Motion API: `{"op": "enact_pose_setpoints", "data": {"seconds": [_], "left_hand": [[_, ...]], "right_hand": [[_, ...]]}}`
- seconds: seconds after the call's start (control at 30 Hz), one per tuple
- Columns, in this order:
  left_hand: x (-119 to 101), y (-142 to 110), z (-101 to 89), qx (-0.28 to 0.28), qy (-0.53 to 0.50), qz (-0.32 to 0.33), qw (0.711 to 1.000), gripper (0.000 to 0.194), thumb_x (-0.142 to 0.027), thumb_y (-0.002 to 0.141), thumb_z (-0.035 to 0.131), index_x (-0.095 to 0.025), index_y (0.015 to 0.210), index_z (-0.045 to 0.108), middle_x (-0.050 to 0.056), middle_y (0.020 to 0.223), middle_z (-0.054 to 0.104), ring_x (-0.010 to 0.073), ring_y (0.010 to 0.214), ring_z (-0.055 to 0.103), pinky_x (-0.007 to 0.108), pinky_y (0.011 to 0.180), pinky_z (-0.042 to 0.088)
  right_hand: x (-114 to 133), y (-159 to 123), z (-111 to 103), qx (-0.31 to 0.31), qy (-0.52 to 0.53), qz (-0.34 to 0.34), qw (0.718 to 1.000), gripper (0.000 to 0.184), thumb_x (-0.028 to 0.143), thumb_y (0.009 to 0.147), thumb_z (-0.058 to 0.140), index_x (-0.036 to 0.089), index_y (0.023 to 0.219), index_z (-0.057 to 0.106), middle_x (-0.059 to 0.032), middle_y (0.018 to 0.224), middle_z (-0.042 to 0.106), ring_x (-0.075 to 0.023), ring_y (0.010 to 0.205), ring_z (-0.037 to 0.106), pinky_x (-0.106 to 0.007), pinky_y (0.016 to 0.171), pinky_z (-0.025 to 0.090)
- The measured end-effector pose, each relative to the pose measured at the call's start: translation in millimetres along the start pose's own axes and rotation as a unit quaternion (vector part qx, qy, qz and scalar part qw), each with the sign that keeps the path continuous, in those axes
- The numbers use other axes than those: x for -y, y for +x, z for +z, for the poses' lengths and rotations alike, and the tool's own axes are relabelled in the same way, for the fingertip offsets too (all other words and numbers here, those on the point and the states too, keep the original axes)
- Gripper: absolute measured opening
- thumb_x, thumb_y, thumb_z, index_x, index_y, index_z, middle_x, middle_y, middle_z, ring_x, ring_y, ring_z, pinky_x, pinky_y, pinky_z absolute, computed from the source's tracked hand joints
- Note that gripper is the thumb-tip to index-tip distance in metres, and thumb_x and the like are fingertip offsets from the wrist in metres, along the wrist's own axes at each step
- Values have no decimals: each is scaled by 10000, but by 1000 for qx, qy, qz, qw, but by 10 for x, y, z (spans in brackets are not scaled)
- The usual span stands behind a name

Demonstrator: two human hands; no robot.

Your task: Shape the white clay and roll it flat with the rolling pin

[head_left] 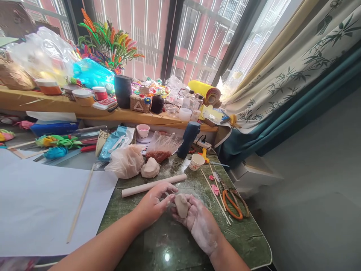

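Observation:
A small, flattened piece of grey-beige clay [181, 207] rests in my right hand [201, 226], whose fingers curl around it. White powder coats that palm and wrist. My left hand [153, 203] is just to the left of the clay, its fingers bent and apart, holding nothing; I cannot tell whether a fingertip touches the clay. Behind my hands lies a pale rolling pin [153, 185] on the green table [158, 248]. A larger lump of clay [150, 168] sits beyond the pin, beside a crumpled plastic bag [125, 162].
White paper [50, 207] covers the table's left side, with a thin wooden stick [80, 205] on it. Orange-handled scissors [232, 203] and several sticks lie at the right edge. A paper cup [196, 162] and a blue cylinder [189, 139] stand behind, below a crowded window sill [158, 118].

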State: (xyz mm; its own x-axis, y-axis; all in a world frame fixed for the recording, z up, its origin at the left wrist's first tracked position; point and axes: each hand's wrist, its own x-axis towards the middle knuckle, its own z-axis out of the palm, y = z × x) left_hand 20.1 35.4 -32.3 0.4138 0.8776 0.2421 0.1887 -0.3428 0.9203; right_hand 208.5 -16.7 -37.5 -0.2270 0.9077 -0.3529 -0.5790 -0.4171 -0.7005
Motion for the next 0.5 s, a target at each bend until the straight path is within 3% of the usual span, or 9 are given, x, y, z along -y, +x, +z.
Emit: {"op": "enact_pose_setpoints", "data": {"seconds": [0.1, 0.17, 0.27, 0.33, 0.4, 0.47, 0.5], "left_hand": [[16, -4, -15, -38, 5, -6, 999, 203, -317, 950, 548, -214, 1031, 703, 73, 1062, 733, 248, 1015, 657, 380, 954, 493], [25, -5, -27, -54, -3, -13, 998, 222, -337, 965, 528, -211, 1021, 702, 73, 1037, 730, 245, 979, 657, 376, 929, 496], [26, -2, -31, -70, -22, -23, 997, 247, -363, 979, 507, -209, 1012, 698, 66, 987, 719, 237, 929, 653, 359, 881, 501], [19, 1, -24, -73, -26, -29, 997, 243, -368, 977, 512, -209, 996, 695, 62, 973, 715, 236, 926, 651, 354, 873, 498], [13, 4, -13, -71, -23, -32, 997, 239, -365, 976, 514, -209, 978, 695, 61, 968, 716, 238, 931, 651, 357, 882, 493], [15, 4, -5, -63, -14, -31, 997, 237, -361, 978, 512, -212, 974, 697, 61, 976, 721, 241, 941, 649, 364, 900, 488], [20, 3, -3, -60, -10, -30, 998, 238, -361, 978, 510, -214, 977, 697, 61, 984, 724, 242, 947, 649, 367, 909, 485]], "right_hand": [[84, 26, -24, -30, -31, -1, 999, 462, 490, 716, 880, 168, 1003, 716, -80, 993, 765, -241, 878, 740, -408, 845, 576], [230, 15, -15, -66, -85, -37, 994, 475, 476, 684, 904, 166, 992, 719, -84, 979, 769, -260, 879, 744, -445, 870, 575], [587, -100, 55, -120, -187, -201, 954, 470, 478, 748, 861, 181, 1082, 714, -106, 1088, 757, -276, 1015, 724, -480, 989, 527], [803, -208, 97, -148, -253, -372, 881, 405, 398, 814, 821, 225, 1156, 691, -106, 1257, 698, -275, 1179, 657, -486, 1063, 479], [879, -279, 75, -159, -317, -507, 786, 353, 308, 843, 794, 261, 1171, 674, -99, 1375, 618, -282, 1273, 593, -503, 1067, 479], [770, -281, -34, -127, -430, -539, 713, 322, 259, 866, 759, 284, 1173, 668, -93, 1375, 604, -286, 1261, 597, -507, 1032, 510], [661, -258, -117, -99, -510, -507, 688, 319, 251, 881, 739, 287, 1190, 666, -93, 1339, 626, -284, 1233, 614, -503, 1024, 517]]}}
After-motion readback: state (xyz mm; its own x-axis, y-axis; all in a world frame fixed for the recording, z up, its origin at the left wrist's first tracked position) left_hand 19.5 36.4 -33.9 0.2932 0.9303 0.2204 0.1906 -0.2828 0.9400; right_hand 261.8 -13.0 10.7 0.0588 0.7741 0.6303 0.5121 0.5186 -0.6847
